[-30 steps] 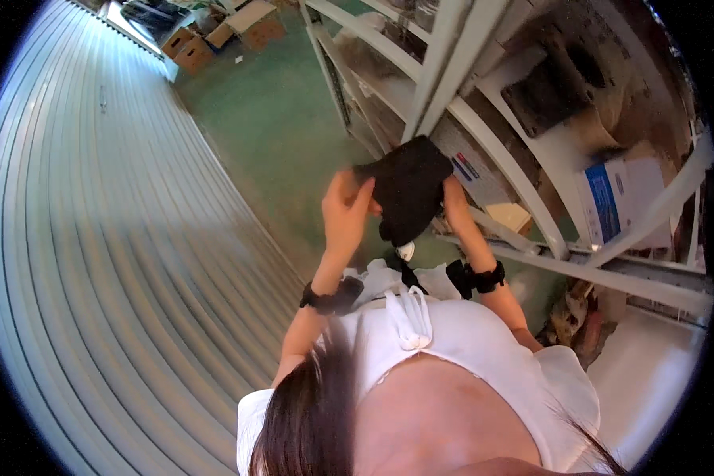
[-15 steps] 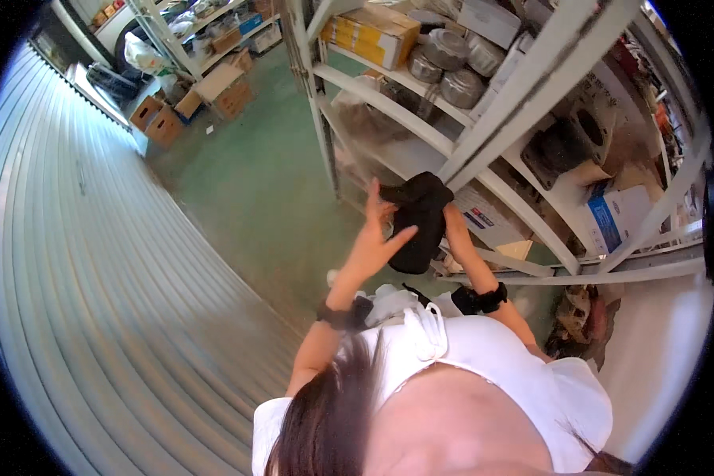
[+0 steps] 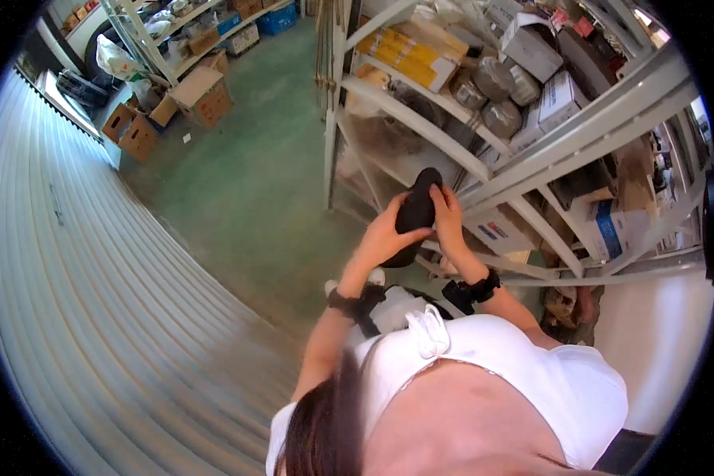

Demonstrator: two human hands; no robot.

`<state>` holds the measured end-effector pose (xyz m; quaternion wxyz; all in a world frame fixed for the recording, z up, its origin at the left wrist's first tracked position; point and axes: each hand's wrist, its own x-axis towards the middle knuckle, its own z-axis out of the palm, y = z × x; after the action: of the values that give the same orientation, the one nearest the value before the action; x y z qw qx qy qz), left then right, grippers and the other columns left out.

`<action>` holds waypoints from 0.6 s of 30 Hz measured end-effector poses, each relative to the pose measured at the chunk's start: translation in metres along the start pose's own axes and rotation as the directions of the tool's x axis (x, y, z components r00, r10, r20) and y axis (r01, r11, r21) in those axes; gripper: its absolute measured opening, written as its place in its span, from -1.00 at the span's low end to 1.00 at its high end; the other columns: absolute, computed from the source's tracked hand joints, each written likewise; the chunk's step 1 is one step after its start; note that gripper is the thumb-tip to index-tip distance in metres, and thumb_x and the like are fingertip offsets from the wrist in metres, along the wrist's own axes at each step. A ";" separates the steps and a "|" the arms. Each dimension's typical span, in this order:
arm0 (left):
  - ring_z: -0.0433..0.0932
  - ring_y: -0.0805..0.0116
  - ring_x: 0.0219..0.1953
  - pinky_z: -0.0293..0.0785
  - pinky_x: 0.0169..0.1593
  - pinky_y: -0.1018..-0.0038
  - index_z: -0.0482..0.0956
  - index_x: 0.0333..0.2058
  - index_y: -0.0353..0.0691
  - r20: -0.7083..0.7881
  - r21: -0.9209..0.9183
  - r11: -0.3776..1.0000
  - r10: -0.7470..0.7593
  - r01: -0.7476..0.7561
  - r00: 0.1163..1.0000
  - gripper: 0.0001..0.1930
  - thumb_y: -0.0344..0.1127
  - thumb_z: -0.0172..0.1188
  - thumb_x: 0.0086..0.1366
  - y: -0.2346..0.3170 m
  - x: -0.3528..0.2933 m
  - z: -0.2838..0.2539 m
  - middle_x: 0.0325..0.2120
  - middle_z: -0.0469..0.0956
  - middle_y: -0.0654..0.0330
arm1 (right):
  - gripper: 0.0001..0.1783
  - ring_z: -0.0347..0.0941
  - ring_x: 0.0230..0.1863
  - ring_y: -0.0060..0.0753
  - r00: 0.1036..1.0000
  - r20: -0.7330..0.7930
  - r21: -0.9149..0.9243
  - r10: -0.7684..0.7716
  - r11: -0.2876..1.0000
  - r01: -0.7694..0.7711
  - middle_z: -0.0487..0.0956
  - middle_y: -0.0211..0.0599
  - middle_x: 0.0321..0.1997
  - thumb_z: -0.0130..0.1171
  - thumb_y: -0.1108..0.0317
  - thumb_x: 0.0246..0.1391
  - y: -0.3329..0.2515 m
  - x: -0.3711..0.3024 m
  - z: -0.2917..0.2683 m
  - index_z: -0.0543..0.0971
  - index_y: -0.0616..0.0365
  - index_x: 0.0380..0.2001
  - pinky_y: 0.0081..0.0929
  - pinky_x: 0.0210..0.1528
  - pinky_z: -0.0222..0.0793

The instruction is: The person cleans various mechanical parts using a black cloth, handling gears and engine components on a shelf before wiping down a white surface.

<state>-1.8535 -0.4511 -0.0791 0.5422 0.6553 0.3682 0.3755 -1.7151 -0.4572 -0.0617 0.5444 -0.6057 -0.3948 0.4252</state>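
In front of my body I hold a black, soft-looking item [image 3: 417, 208], longish with a rounded top end. Its exact kind does not show. My left hand [image 3: 386, 237] grips it from the left, the thumb lying across its near face. On its right side my right hand [image 3: 448, 218] has its fingers bent against it near the upper part. A lower dark part hangs below my left thumb. Dark bands [image 3: 472, 295] circle both my wrists.
A white metal shelf rack [image 3: 420, 119] rises just beyond my hands and to the right, loaded with a yellow-taped box [image 3: 404, 57], round metal parts [image 3: 496, 79] and cartons. A corrugated metal wall [image 3: 95, 278] runs along the left. Cardboard boxes [image 3: 201, 95] stand farther back on green floor.
My left hand has closed from spread fingers onto the black item. The item now looks narrower and more upright between both hands. The view has shifted, so the rack appears farther right.
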 end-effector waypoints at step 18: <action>0.43 0.01 -0.24 0.34 -0.23 0.33 0.30 -0.16 -0.34 -0.563 0.248 0.966 0.085 0.069 0.822 -0.57 -0.19 0.13 0.06 -0.090 0.109 -0.078 -0.31 0.46 -0.06 | -0.54 0.31 -0.14 0.00 0.957 0.150 -0.331 -0.248 0.899 0.285 0.40 0.11 -0.21 -0.23 0.13 0.12 0.021 0.156 0.130 0.29 0.38 -0.15 -0.26 -0.12 0.15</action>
<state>-1.8806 -0.3072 -0.1481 0.3162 0.5795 0.5559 0.5051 -1.7862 -0.2701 -0.1018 0.4599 -0.6098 -0.5711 0.3007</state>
